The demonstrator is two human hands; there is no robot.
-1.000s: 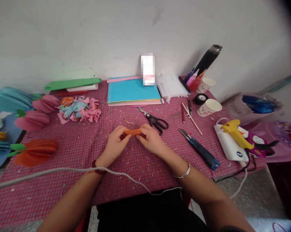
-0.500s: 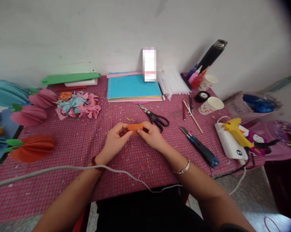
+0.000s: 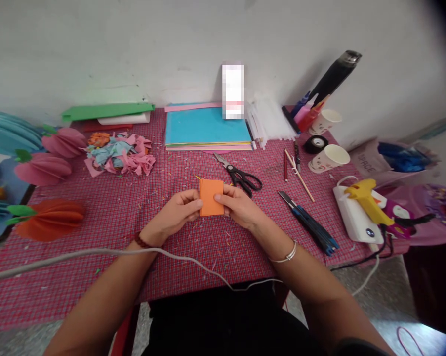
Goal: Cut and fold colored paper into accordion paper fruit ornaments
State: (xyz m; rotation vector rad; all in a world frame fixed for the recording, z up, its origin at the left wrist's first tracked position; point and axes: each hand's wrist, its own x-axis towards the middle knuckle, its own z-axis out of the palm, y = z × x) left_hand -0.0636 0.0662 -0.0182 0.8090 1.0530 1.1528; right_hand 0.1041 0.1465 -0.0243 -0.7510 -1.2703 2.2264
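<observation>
A small rectangular stack of orange paper [image 3: 211, 198] is held up over the table, its broad face toward me. My left hand [image 3: 181, 210] pinches its left edge between thumb and fingers. On the right edge, my right hand [image 3: 239, 203] grips it with the thumb across the front and the fingers behind. Black-handled scissors [image 3: 241, 177] lie just beyond my right hand, blades pointing away to the left. A blue utility knife [image 3: 307, 222] rests farther right with its blade out.
Paper pumpkins [image 3: 52, 220] and a heap of paper scraps [image 3: 121, 155] are at left. Blue paper sheets [image 3: 208, 126] lie at the back. Paper cups [image 3: 328, 158], black tape [image 3: 315, 144] and a yellow glue gun [image 3: 369, 200] stand at right. A white cable [image 3: 107, 251] crosses in front.
The orange paper stack has turned from edge-on to face-on, showing its full front. Both hands still hold it, with the fingers shifted at its sides. The camera view has moved slightly.
</observation>
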